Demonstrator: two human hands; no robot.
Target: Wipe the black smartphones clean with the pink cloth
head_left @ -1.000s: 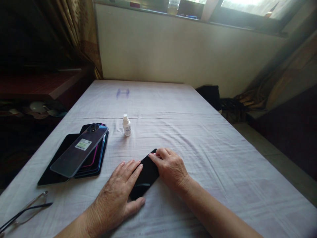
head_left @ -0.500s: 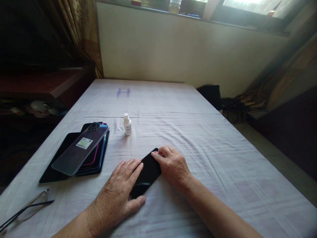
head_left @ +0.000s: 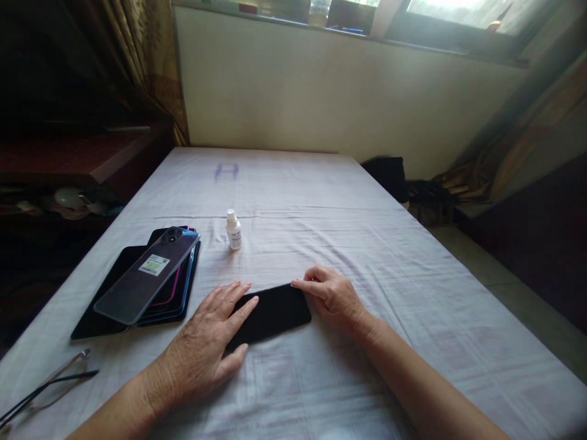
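A black phone lies flat, screen up, on the white sheet, its long side running almost left to right. My left hand rests flat on its left end, fingers spread over the glass. My right hand touches the phone's right end with bent fingertips. Behind the phone stands a small white bottle.
A stack of phones and back covers, topped by a bluish cover with a label, lies at the left. Eyeglasses sit at the near left edge. A dark bag lies off the far right edge. A wall stands behind the surface.
The black phone has turned from a diagonal to a nearly sideways position under both hands. My left hand shifted left and my right hand moved right with the phone's end.
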